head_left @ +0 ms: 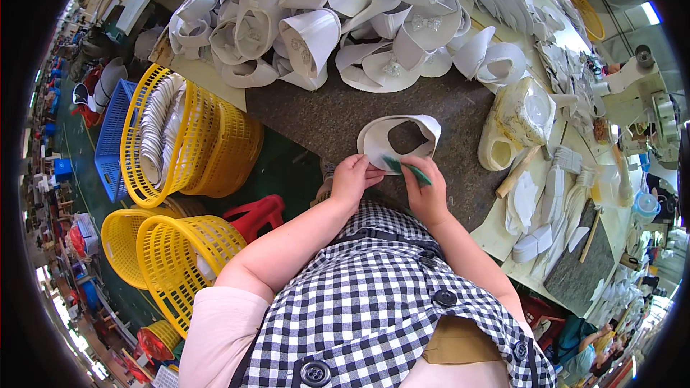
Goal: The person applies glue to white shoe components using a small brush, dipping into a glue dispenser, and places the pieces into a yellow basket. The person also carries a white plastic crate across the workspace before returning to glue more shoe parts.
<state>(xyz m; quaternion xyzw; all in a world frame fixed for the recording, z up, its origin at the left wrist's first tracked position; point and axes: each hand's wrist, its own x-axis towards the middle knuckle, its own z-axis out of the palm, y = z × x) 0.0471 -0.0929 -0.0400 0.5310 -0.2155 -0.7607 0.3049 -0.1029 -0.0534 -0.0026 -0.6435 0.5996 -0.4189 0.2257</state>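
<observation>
A white shoe upper (374, 140) with a large oval opening lies near the front edge of the dark work mat (302, 108). At its near left edge, my left hand (352, 178) is closed with the fingertips pinching the rim. My right hand (425, 190) grips a small green brush (415, 174), its spread tip resting on or just over the upper's near side. The bristles look slightly blurred. Beyond the mat, a heap of white shoe uppers (309, 36) is piled up, a few with sparkling bow ornaments.
A glue-crusted white container (519, 118) stands right of the mat, beside a wooden handle (516, 172). White pieces (553, 194) lie farther right. Yellow baskets (190, 244), a blue crate (115, 136) and a red stool (255, 215) stand on my left. Other people (586, 348) are far right.
</observation>
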